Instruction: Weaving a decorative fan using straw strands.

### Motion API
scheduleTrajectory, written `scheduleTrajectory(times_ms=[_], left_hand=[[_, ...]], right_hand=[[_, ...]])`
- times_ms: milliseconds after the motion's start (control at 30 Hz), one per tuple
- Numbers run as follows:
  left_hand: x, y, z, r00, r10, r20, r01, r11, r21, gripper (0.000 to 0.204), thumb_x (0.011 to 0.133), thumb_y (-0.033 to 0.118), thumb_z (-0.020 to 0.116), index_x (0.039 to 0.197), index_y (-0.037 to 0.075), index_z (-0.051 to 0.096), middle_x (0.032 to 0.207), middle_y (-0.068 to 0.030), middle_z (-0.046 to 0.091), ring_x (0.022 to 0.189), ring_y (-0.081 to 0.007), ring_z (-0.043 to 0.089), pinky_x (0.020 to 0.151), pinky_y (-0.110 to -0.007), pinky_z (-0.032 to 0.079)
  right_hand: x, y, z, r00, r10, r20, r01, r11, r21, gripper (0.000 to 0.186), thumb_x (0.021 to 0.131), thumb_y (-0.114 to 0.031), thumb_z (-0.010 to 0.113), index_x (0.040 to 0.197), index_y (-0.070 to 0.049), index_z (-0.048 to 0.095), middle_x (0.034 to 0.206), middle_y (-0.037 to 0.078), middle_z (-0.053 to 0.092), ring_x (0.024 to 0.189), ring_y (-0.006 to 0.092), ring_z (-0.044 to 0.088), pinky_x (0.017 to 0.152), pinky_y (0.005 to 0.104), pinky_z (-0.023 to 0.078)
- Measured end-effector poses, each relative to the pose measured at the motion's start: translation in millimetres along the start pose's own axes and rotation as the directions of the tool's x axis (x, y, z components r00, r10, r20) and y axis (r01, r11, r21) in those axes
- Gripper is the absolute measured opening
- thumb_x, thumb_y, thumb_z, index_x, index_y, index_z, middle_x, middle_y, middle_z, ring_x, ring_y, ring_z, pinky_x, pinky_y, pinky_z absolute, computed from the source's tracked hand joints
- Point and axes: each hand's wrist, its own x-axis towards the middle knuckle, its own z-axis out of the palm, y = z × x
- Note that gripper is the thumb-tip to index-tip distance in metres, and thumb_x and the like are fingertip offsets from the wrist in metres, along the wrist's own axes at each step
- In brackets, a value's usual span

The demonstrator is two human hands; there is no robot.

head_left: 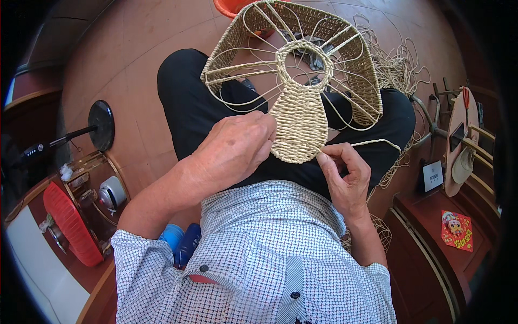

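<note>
A half-woven straw basket (372, 89) with a wire frame rests across my lap. Its round ring (281, 67) is wrapped in cord, and from it a petal-shaped woven panel (300, 125) reaches toward me. Wires and cord-wrapped spokes fan out from the ring to the woven side wall. My left hand (234, 147) is closed at the panel's left edge; whatever its fingers hold is hidden. At the panel's lower right edge, my right hand (348, 173) pinches the rim between thumb and finger. A loose length of straw cord (377, 141) sticks out to the right beside that hand.
A tangle of straw cord (396, 67) lies on the tiled floor at the right. An orange basin (229, 6) stands beyond the basket. On the left are a black round stand base (101, 125) and a red plastic lid-like disc (70, 224); a wooden stool (461, 146) is at the right.
</note>
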Motion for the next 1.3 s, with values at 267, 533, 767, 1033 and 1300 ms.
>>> scheduleTrajectory(times_ms=[267, 533, 767, 1033, 1300], left_hand=[[-17.9, -4.0, 7.9, 0.972, -0.232, -0.033, 0.211, 0.926, -0.314, 0.009, 0.101, 0.008, 0.064, 0.104, 0.001, 0.059, 0.089, -0.0060, 0.058, 0.076, -0.0143, 0.057, 0.070, -0.032, 0.050], [-15.9, -16.2, 3.8, 0.980, -0.195, -0.040, 0.174, 0.938, -0.301, 0.009, 0.101, 0.008, 0.065, 0.107, 0.001, 0.063, 0.091, -0.0036, 0.061, 0.076, -0.0100, 0.057, 0.069, -0.028, 0.049], [-24.2, -34.2, 25.8, 0.977, -0.187, -0.103, 0.135, 0.914, -0.382, 0.011, 0.096, -0.004, 0.070, 0.106, 0.000, 0.066, 0.101, -0.0030, 0.069, 0.088, -0.0074, 0.067, 0.081, -0.023, 0.057], [-28.8, -32.6, 44.7, 0.938, -0.188, -0.290, 0.041, 0.894, -0.445, 0.016, 0.095, -0.009, 0.071, 0.107, 0.001, 0.067, 0.105, -0.0039, 0.073, 0.096, -0.0093, 0.072, 0.091, -0.026, 0.061], [-21.0, -25.7, 58.3, 0.805, 0.212, -0.554, -0.145, 0.976, 0.162, 0.029, 0.084, -0.012, 0.076, 0.107, 0.004, 0.068, 0.096, -0.0124, 0.073, 0.084, -0.0249, 0.076, 0.074, -0.030, 0.059]], right_hand=[[0.6, 7.0, 0.9, 0.998, -0.020, -0.051, 0.023, 0.997, 0.067, 0.008, 0.098, -0.005, 0.077, 0.099, 0.001, 0.072, 0.083, 0.002, 0.066, 0.065, 0.0045, 0.056, 0.058, 0.0221, 0.044], [0.0, 5.7, 0.3, 1.000, 0.002, -0.009, -0.001, 0.999, 0.034, 0.010, 0.099, -0.007, 0.076, 0.099, 0.001, 0.069, 0.082, 0.001, 0.066, 0.066, 0.0046, 0.058, 0.060, 0.0222, 0.047], [-0.5, 6.7, 1.8, 1.000, 0.003, -0.011, -0.003, 0.999, 0.035, 0.009, 0.099, -0.006, 0.075, 0.099, 0.000, 0.068, 0.083, 0.001, 0.066, 0.068, 0.0055, 0.058, 0.061, 0.0224, 0.047], [0.0, 10.0, 1.2, 1.000, 0.016, -0.014, -0.015, 0.998, 0.065, 0.011, 0.099, -0.007, 0.075, 0.098, 0.000, 0.068, 0.082, 0.000, 0.065, 0.069, 0.0050, 0.056, 0.062, 0.0224, 0.046], [-1.1, 8.9, 3.0, 0.999, 0.047, -0.010, -0.046, 0.997, 0.064, 0.010, 0.100, -0.007, 0.073, 0.096, 0.000, 0.067, 0.075, -0.002, 0.059, 0.063, 0.0028, 0.048, 0.056, 0.0224, 0.038]])
